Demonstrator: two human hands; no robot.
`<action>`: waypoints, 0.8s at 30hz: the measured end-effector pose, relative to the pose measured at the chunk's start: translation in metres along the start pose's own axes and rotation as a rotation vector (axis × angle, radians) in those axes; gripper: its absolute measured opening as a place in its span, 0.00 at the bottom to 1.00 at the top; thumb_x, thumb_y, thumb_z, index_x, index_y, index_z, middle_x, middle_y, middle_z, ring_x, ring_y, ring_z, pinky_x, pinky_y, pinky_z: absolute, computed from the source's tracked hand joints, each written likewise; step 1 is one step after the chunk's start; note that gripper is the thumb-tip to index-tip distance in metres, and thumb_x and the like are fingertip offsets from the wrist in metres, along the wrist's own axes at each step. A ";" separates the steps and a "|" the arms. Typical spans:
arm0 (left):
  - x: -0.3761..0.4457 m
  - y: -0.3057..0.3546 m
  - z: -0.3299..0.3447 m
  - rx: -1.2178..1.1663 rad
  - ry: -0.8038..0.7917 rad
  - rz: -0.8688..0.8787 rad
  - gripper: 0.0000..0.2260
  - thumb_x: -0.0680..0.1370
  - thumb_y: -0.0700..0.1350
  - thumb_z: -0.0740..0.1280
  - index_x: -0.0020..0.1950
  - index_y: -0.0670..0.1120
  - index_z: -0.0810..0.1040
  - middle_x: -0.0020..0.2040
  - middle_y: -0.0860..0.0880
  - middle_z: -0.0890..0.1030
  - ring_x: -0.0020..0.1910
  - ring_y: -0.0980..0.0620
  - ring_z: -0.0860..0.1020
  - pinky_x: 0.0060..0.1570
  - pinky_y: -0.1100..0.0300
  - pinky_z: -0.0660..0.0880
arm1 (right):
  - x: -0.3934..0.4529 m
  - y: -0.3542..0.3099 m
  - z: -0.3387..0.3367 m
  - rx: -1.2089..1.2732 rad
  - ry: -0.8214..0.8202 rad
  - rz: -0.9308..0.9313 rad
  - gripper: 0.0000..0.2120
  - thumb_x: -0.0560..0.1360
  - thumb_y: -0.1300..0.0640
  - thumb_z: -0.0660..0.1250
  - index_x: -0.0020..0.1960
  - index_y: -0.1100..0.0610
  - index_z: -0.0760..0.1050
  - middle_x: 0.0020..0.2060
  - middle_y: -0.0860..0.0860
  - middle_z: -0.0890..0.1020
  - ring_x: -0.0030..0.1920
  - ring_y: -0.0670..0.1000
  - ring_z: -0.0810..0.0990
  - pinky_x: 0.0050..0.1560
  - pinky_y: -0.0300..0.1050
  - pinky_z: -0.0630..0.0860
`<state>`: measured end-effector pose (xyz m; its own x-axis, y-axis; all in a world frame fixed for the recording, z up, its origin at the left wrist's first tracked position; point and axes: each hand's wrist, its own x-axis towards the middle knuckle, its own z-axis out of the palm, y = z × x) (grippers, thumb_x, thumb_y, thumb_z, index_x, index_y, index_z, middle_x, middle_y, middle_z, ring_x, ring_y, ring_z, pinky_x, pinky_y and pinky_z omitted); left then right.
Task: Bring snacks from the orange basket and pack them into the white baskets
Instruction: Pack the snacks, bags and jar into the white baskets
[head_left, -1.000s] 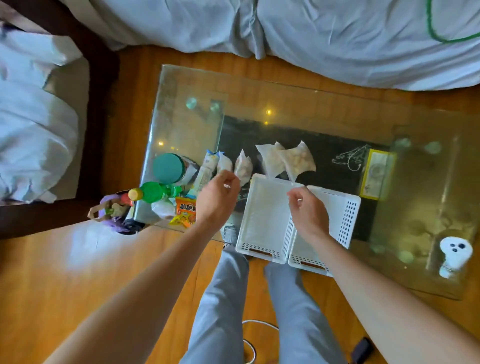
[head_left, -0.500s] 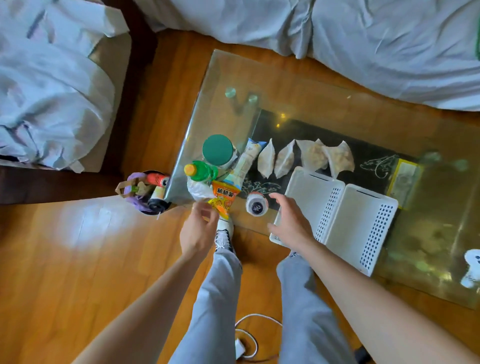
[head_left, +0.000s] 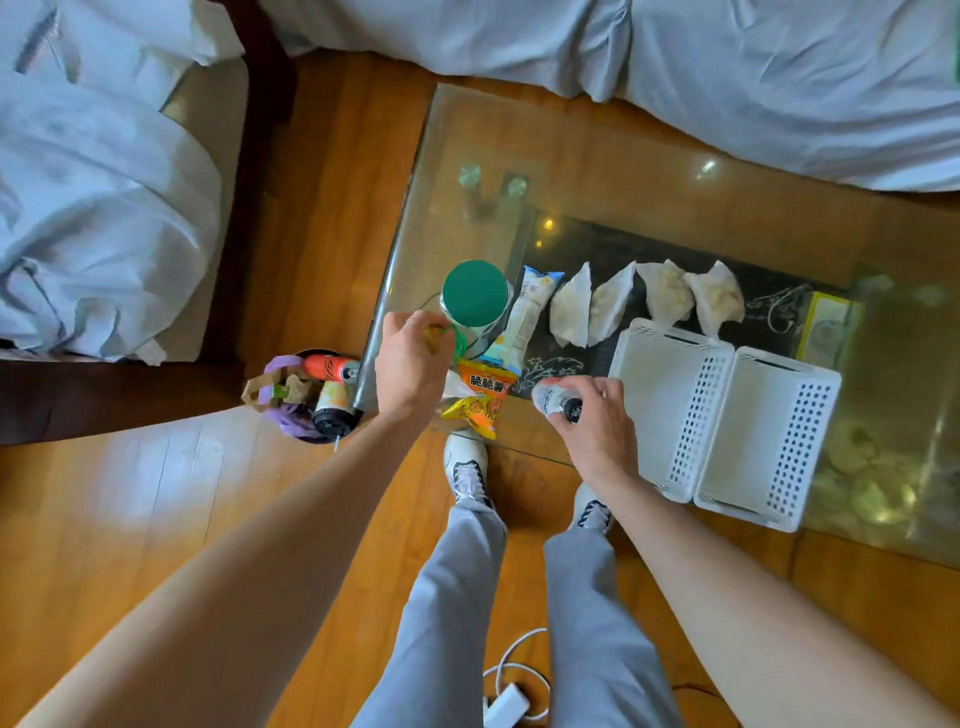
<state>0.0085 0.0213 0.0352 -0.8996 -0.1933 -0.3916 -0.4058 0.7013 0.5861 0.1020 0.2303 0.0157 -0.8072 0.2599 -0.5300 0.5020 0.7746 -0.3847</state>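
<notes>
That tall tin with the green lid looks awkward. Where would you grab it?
Around the round wall just under the green lid, coming from its open far-left side. The tin stands upright, and the snack packets crowd its right.

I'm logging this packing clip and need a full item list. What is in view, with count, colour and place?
white baskets: 2, white, side by side on the table's near right, both without snacks
glass table: 1, clear, centre
clear snack bags: 4, whitish, in a row behind the baskets
green-lidded canister: 1, green top, table's left end
tall snack packet: 1, white and blue, right of the canister
orange snack packet: 1, orange and yellow, table's near edge
green bottle: 1, mostly hidden under the left hand
small bottle: 1, white with dark cap, in the right hand
bin with cans: 1, on the floor left of the table
yellow packet: 1, under the glass
bedding: pale grey, top and left
charger and cable: white, floor
left hand: grips the green bottle
right hand: grips the small bottle
</notes>
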 end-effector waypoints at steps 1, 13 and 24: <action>0.000 -0.001 0.000 0.037 0.008 0.010 0.07 0.77 0.48 0.69 0.54 0.51 0.83 0.55 0.50 0.75 0.43 0.52 0.75 0.45 0.56 0.78 | 0.000 0.000 0.000 0.018 0.021 0.011 0.15 0.74 0.54 0.75 0.58 0.48 0.75 0.58 0.51 0.73 0.51 0.56 0.81 0.44 0.46 0.76; -0.076 0.036 -0.026 -0.084 0.140 0.293 0.04 0.73 0.44 0.73 0.47 0.50 0.81 0.48 0.55 0.74 0.45 0.60 0.73 0.43 0.63 0.74 | -0.019 0.031 -0.004 0.146 -0.101 0.081 0.14 0.70 0.59 0.76 0.48 0.46 0.73 0.51 0.49 0.72 0.51 0.55 0.80 0.48 0.51 0.83; -0.084 0.084 0.043 -0.039 -0.141 0.370 0.08 0.73 0.47 0.72 0.52 0.49 0.82 0.52 0.53 0.75 0.48 0.54 0.75 0.46 0.70 0.73 | -0.043 0.055 -0.020 0.274 -0.216 0.021 0.15 0.68 0.57 0.76 0.46 0.42 0.73 0.50 0.50 0.72 0.50 0.54 0.79 0.53 0.48 0.80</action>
<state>0.0573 0.1260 0.0869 -0.9562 0.1659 -0.2412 -0.0668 0.6787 0.7314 0.1583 0.2736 0.0323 -0.7262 0.1229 -0.6764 0.6061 0.5789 -0.5455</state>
